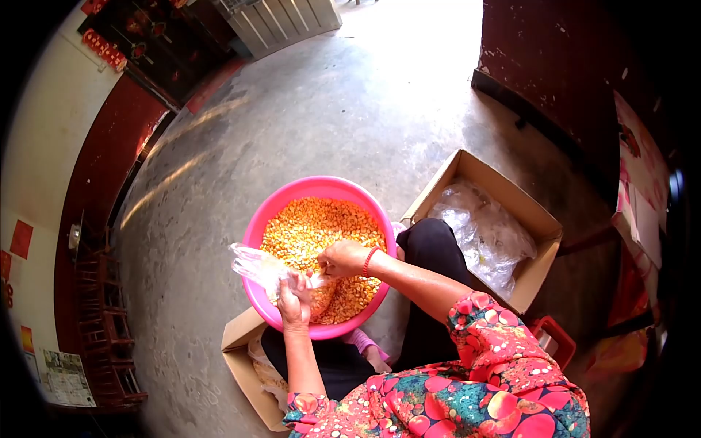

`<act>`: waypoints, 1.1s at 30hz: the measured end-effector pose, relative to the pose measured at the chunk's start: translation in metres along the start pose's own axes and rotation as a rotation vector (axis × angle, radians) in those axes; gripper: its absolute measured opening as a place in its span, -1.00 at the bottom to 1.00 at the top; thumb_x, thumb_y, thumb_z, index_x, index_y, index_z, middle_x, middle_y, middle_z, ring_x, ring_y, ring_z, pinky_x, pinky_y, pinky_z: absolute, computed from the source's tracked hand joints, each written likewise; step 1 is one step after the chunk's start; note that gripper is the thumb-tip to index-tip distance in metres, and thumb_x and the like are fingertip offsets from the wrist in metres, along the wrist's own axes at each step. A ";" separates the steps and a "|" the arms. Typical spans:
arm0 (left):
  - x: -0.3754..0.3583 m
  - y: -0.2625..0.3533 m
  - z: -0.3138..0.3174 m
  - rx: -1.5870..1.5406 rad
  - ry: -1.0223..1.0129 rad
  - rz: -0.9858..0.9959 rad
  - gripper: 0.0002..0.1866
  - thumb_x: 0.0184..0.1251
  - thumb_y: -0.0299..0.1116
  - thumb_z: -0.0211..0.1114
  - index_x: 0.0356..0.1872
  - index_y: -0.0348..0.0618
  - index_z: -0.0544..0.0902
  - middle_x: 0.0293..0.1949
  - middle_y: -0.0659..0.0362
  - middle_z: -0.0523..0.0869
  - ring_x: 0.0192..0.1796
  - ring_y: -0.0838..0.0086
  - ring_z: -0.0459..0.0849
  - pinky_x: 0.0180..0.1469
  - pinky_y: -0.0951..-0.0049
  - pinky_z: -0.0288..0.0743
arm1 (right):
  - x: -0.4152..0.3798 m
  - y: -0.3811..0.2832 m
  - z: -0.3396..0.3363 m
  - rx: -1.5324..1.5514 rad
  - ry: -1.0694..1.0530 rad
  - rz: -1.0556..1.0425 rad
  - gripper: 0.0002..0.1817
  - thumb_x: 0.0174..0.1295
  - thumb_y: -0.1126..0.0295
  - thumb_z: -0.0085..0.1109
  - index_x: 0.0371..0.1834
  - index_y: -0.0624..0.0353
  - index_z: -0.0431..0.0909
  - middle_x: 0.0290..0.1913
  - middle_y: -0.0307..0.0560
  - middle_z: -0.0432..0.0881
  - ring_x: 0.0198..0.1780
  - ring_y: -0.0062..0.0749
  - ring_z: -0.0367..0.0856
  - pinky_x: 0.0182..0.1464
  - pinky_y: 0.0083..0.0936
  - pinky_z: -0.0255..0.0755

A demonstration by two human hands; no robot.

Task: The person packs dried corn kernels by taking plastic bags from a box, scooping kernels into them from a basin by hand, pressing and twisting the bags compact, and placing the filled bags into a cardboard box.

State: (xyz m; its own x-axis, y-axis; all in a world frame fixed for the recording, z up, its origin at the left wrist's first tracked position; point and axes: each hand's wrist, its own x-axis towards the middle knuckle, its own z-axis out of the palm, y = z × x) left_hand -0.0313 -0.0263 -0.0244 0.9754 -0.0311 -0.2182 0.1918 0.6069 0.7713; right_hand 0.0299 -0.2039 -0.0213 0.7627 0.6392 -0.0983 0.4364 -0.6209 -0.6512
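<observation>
A pink basin [264, 213] full of yellow-orange corn kernels [321, 215] stands between my knees. My left hand [294, 292] grips a clear plastic bag [255, 264] at the basin's near left side. The bag's loose end sticks out over the left rim, and its lower part, with kernels in it, rests on the corn. My right hand [342, 259], with a red bracelet at the wrist, is closed against the bag, just right of my left hand.
Right of the basin is an open cardboard box [537, 281] with clear plastic bags [485, 230]. Another cardboard box [244, 365] stands at the lower left. Small wooden chairs [106, 321] line the left wall, and a red plastic object [556, 339] is at the right.
</observation>
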 end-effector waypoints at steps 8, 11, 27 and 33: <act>-0.012 0.028 0.020 0.027 -0.102 0.044 -0.72 0.37 -0.15 -0.05 -0.51 -0.02 0.33 -0.74 0.39 0.07 -0.71 0.65 0.00 -0.27 0.44 0.26 | 0.003 -0.015 -0.032 0.732 -0.069 0.260 -0.35 0.25 -0.20 -0.29 -0.16 0.15 0.61 -0.26 0.04 0.64 -0.29 -0.21 0.63 -0.23 -0.30 0.51; -0.018 0.052 0.036 -0.022 -0.228 0.033 -0.74 0.36 -0.19 -0.04 -0.54 -0.01 0.31 -0.76 0.41 0.07 -0.71 0.66 -0.03 -0.37 0.49 0.20 | 0.009 -0.015 -0.021 0.914 -0.238 0.262 -0.27 0.26 -0.25 -0.41 0.00 0.15 0.52 -0.10 0.02 0.60 -0.16 -0.26 0.59 -0.17 -0.32 0.52; 0.005 0.065 0.065 0.155 -0.106 0.191 -0.72 0.40 -0.12 0.00 -0.38 -0.10 0.43 -0.69 0.35 0.18 -0.63 0.64 0.17 -0.23 0.52 0.30 | 0.006 -0.030 -0.038 1.260 0.136 -0.075 -0.57 0.17 0.14 0.11 -0.01 0.21 0.46 -0.06 -0.24 0.49 0.03 -0.58 0.39 0.09 -0.56 0.26; 0.019 0.036 0.050 0.222 0.003 0.247 -0.79 0.40 -0.25 0.03 -0.26 -0.21 0.44 -0.46 0.25 0.41 -0.48 0.59 0.33 -0.36 0.54 0.32 | 0.005 -0.017 -0.025 0.229 0.081 -0.280 -0.26 -0.17 0.08 0.32 0.16 0.09 0.35 0.13 0.05 0.38 0.19 -0.13 0.33 0.19 -0.20 0.18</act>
State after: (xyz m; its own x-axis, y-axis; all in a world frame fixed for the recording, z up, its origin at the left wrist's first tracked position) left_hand -0.0001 -0.0450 0.0293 0.9951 0.0982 -0.0100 -0.0311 0.4075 0.9127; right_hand 0.0377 -0.2011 0.0081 0.6681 0.7263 0.1619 0.5228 -0.3033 -0.7966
